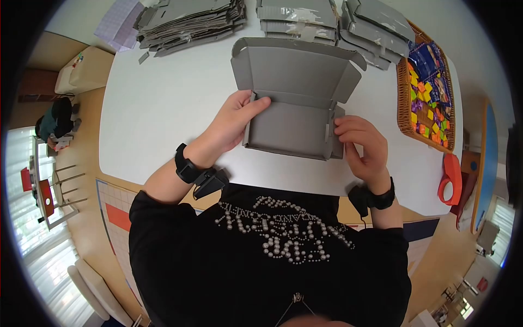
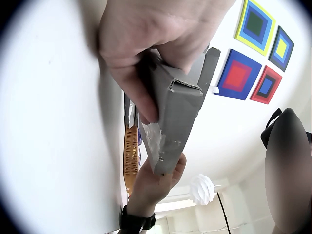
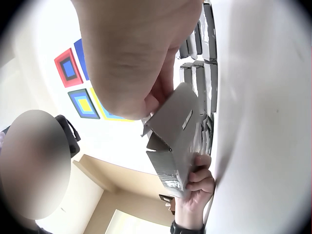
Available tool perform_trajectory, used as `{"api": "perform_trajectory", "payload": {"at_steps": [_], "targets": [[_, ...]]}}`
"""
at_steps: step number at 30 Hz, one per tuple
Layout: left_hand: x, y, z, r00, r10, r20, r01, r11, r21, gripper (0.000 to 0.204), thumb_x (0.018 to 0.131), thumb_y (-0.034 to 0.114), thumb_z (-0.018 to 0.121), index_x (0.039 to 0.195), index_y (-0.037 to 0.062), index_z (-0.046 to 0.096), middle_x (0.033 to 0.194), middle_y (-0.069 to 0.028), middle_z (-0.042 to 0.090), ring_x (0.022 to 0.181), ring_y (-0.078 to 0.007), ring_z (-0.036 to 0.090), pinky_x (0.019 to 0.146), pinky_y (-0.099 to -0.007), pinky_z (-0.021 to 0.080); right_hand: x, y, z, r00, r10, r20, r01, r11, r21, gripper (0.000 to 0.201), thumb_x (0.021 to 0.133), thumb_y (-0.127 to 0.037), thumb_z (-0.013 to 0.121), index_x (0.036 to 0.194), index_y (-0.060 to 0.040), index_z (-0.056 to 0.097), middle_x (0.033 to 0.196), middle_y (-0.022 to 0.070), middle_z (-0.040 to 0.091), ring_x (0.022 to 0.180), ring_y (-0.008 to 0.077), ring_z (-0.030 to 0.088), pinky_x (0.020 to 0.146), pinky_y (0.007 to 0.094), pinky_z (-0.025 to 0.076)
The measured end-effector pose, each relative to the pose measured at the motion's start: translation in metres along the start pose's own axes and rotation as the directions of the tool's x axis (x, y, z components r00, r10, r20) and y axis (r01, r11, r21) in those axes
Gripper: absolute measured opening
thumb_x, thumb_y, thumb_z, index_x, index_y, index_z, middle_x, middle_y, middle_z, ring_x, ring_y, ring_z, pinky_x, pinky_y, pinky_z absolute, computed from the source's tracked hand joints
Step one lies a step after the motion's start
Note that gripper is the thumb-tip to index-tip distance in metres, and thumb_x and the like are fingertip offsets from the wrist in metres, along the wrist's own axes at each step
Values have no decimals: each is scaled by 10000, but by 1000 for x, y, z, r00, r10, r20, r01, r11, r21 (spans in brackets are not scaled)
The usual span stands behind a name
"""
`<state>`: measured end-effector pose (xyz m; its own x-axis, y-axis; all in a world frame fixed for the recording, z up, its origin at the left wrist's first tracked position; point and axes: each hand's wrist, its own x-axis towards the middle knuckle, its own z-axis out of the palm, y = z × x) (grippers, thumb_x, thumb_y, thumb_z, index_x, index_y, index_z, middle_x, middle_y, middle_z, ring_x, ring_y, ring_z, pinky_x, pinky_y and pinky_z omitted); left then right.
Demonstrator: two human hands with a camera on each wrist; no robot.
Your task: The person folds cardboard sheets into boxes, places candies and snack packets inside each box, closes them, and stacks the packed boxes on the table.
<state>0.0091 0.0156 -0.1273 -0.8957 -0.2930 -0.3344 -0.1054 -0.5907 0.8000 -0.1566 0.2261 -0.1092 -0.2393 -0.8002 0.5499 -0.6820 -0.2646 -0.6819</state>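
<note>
A grey cardboard box (image 1: pixel 297 122) is held up over the white table, its lid (image 1: pixel 294 68) raised and the lid's side flaps spread. My left hand (image 1: pixel 235 117) grips the left wall, thumb inside the box and fingers beneath it, as the left wrist view shows. At the opposite end, my right hand (image 1: pixel 366 143) pinches the right side panel (image 3: pixel 183 114), which leans outward and has a small slot in it. A strip of clear tape (image 2: pixel 155 139) shows on the box's outside in the left wrist view. Inside, the box holds nothing.
Stacks of flat grey cardboard (image 1: pixel 190 24) and folded grey boxes (image 1: pixel 297 19) line the table's far edge. A wicker basket (image 1: pixel 403 103) of colourful wrapped pieces and blue packets stands at the right, with a red tape dispenser (image 1: pixel 451 180) near the table's right edge.
</note>
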Motion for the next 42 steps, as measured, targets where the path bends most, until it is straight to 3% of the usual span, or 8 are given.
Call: {"api": "perform_trajectory", "payload": {"at_steps": [8,18,20,25,32,34,36,42], "targets": [[1,-3,-4,996,16,91,-20,999,42,262,867,110,544,1065,-59,523,1002,-100,617,840,-105,603,772,-230,491,3,-3,-3,982,-34,184,51,995,-91,362,569,159,466,846,-38,591,906,97,600,911,284,594,893,418,441],[-6,5,7,992,-79,-95,86,994,71,251,866,139,549,1034,-48,541,935,-69,619,830,-91,584,752,-211,464,-4,-2,3,995,-36,-94,20,985,-170,460,553,96,632,978,-77,594,1011,84,570,966,292,552,817,384,455],[-2,-2,-2,996,-10,-94,40,944,329,266,871,162,551,1037,-45,537,910,-57,610,798,-76,564,729,-208,451,-4,-3,3,987,-2,-161,-24,988,-156,445,568,81,641,980,-80,596,998,79,580,950,282,560,817,387,454],[-12,1,22,985,8,-172,48,948,315,272,875,191,540,1033,-29,531,924,-52,597,810,-84,547,743,-210,430,-1,5,-7,953,-226,201,254,958,-129,318,626,59,599,917,-69,582,902,62,603,890,254,589,870,398,453],[-8,1,12,978,-13,-207,64,967,245,298,874,231,523,1057,-5,515,992,-57,576,917,-117,532,830,-253,409,-3,1,2,974,-179,142,194,975,-104,350,617,112,505,902,-71,593,889,61,595,858,256,593,861,415,448],[-8,1,10,987,-23,-158,59,972,228,297,872,239,524,1052,3,513,998,-53,568,930,-120,529,828,-262,415,-2,-4,1,990,-132,-50,114,957,-265,316,619,109,545,882,-61,587,893,74,582,818,261,577,792,382,464],[-7,-3,8,945,33,-326,65,956,287,287,865,270,525,1027,34,510,985,-43,557,909,-122,536,778,-268,445,-10,0,0,996,-65,-56,50,970,-238,315,632,82,577,908,-69,569,913,73,573,830,256,568,740,357,469],[-8,3,16,933,-15,-359,37,998,57,267,850,294,533,990,68,503,974,-37,550,881,-120,538,756,-270,453,-9,-1,1,997,31,-73,-37,996,-80,386,636,60,639,979,-72,519,967,82,553,851,250,558,681,315,481]]}}
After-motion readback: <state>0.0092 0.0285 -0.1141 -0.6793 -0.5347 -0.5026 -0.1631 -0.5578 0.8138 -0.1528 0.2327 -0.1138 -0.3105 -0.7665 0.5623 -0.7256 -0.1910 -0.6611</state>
